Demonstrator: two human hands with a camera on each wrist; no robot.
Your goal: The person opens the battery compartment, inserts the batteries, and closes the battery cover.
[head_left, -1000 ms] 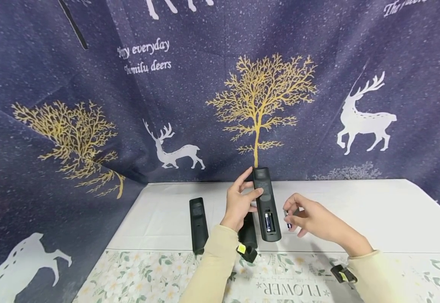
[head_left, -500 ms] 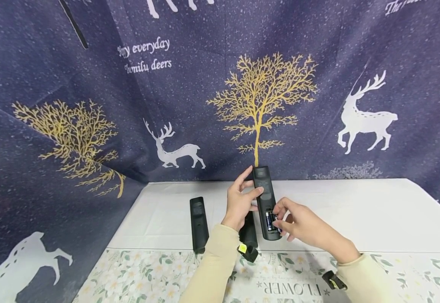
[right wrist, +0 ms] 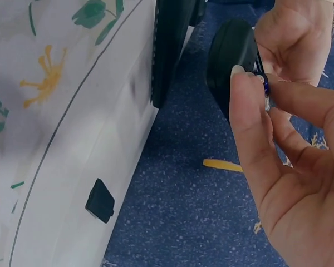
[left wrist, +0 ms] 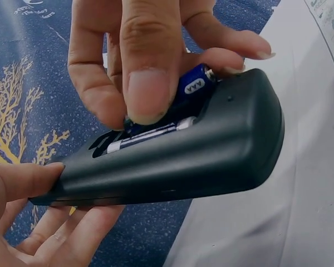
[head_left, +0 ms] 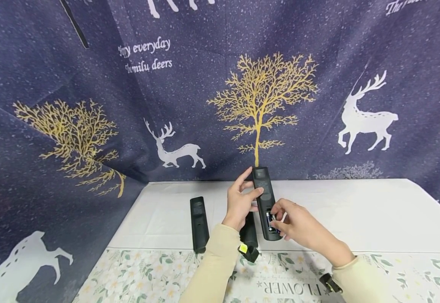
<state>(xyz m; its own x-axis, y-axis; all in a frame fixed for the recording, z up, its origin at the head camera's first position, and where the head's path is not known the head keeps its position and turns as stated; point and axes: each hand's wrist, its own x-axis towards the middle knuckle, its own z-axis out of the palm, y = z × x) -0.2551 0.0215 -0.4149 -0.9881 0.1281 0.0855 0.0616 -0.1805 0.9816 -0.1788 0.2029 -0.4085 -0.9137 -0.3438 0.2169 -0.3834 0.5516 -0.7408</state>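
My left hand (head_left: 238, 206) grips a black remote control (head_left: 264, 191) by its upper part, its back facing me and its battery compartment uncovered at the lower end. One AAA battery (left wrist: 150, 136) lies in the compartment. Between thumb and fingers my right hand (head_left: 299, 223) pinches a second, blue AAA battery (left wrist: 196, 84). That battery is tilted, one end down at the compartment and its metal tip raised beside the other cell. The thumb hides much of it in the left wrist view. A small black battery cover (right wrist: 101, 201) rests on the white table.
A second black remote (head_left: 199, 225) lies on the white tabletop (head_left: 166, 219) to the left. Another black remote (head_left: 248, 231) is partly hidden beneath my left wrist. Floral cloth (head_left: 148, 277) covers the near side; a dark blue curtain (head_left: 189, 97) hangs behind the table.
My right hand has moved left from beside the remote to its compartment, carrying the battery, and has tilted it in there. The left hand and remote have stayed nearly still.
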